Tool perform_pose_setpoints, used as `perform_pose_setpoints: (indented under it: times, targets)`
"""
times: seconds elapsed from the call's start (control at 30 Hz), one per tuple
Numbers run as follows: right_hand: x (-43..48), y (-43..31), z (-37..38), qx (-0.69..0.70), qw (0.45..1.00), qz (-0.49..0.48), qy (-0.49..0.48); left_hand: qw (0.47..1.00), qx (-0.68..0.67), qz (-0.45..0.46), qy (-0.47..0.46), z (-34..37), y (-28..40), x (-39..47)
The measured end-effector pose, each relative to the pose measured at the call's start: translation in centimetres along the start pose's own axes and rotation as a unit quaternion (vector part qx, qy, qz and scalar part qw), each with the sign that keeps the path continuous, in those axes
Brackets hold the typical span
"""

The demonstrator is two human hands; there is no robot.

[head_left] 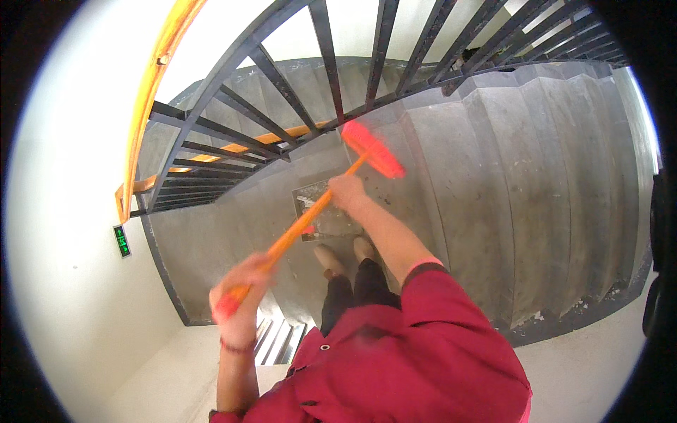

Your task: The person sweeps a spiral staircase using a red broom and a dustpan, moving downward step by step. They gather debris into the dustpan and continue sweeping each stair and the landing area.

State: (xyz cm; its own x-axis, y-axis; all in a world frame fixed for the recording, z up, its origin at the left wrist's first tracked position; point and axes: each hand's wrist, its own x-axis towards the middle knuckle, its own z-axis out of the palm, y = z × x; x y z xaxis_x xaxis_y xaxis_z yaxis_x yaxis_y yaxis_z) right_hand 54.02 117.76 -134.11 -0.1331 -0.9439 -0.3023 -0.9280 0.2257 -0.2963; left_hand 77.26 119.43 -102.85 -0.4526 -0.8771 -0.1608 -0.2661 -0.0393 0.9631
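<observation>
A broom with an orange handle (299,226) runs diagonally in front of me. Its pink-red bristled head (373,149) is at the upper right end, close to the foot of the metal railing, and looks blurred. My left hand (243,288) is closed around the handle near its red end cap. Further up, my right hand (346,191) grips the handle just below the broom head. Beneath the handle, a framed rectangular patch (338,217) is set in the concrete landing, with a small pink object (308,230) at its left edge.
Concrete steps (470,211) lie to the right. A dark metal railing (328,63) with an orange handrail (143,100) curves along the top and left, with more stairs beyond it. A green exit sign (121,241) is on the left wall. My feet (329,259) stand on the landing.
</observation>
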Motion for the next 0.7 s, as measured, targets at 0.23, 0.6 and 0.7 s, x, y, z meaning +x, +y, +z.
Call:
perform_pose_setpoints:
  times: [0.23,0.6,0.7]
  targets:
    - [-7.7,-5.5,-4.5,0.046,0.993,-0.088,-0.057,0.999,0.016,-0.028,0.042,-4.1,5.9,-8.0]
    - [-9.6,-4.2,1.0,0.049,0.993,-0.101,-0.038,0.995,0.056,-0.018,-0.076,-2.2,4.8,-6.1]
    - [-13.6,-6.7,-0.6,0.131,0.985,-0.109,-0.012,0.994,0.06,0.007,-0.092,-5.3,7.4,-7.7]
